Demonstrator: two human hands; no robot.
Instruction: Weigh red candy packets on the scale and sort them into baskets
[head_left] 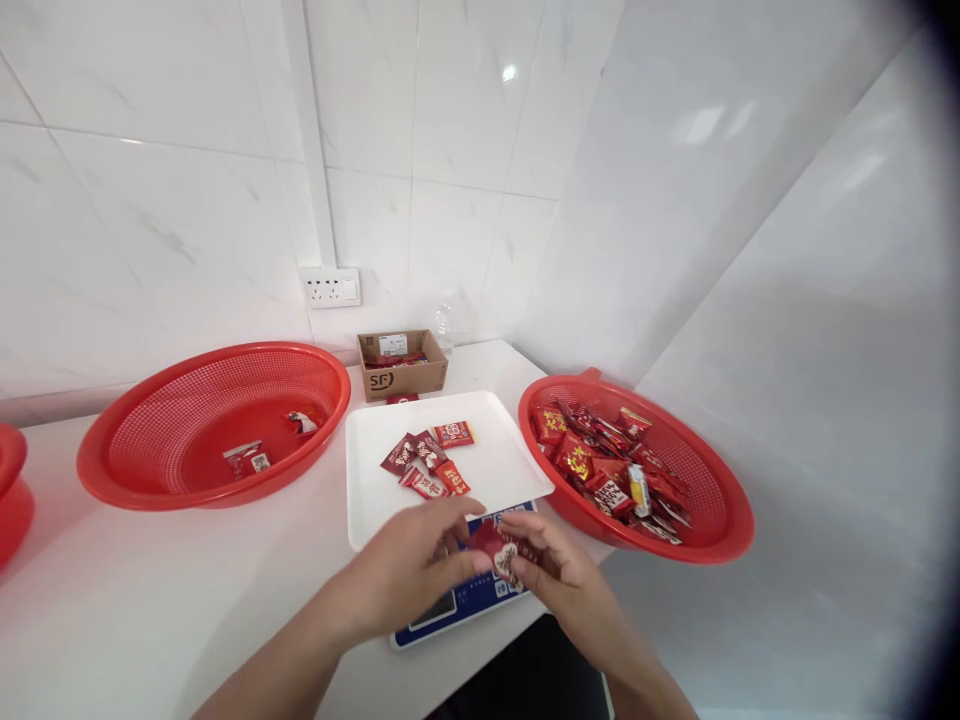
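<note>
Both hands are over the front of a blue-and-white scale point(476, 602). My right hand point(562, 570) pinches a dark red snack packet point(491, 541) between thumb and fingers. On the packet's left side my left hand point(409, 560) has its thumb and fingertips closed on the same packet. Behind the hands, a white tray point(371, 440) rests on the scale and carries several small red and maroon snack packets point(429, 450). Part of the scale's display and keys is hidden under the hands.
At right stands a red colander point(712, 480) heaped with snack packets; another red colander point(112, 465) at left holds two wrappers. A cardboard box point(409, 378) with packets sits behind the tray, near a clear plastic container point(444, 325). A third red basket point(11, 500) shows at the left edge.
</note>
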